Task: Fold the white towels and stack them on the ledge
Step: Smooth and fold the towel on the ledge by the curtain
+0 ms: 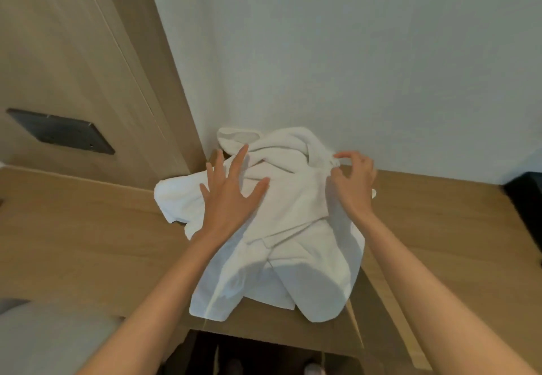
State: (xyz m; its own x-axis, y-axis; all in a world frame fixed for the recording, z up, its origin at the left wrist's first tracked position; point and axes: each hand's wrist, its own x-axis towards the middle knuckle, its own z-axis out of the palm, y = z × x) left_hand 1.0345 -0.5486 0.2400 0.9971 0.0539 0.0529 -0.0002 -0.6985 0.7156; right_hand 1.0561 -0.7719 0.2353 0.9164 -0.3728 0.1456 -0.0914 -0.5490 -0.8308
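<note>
A crumpled heap of white towels lies on the wooden ledge, its far end pushed up against the white wall and into the corner where that wall meets a wood panel. The near end of the heap spreads toward the ledge's front edge, with one flap reaching almost to it. The folds overlap so much that I cannot tell how many towels make up the pile. The left hand lies on the heap's left part, palm down, fingers straight and spread wide, holding nothing. The right hand is at the heap's far right side, close to the wall, fingers curled; its thumb and forefinger pinch a raised edge of the cloth. Both forearms are bare and reach in from the bottom of the view. A dark plate is set into the wood panel on the left. A dark object sits on the ledge at the right edge of the view, well apart from the towels. Something grey and blurred fills the lower left corner.
</note>
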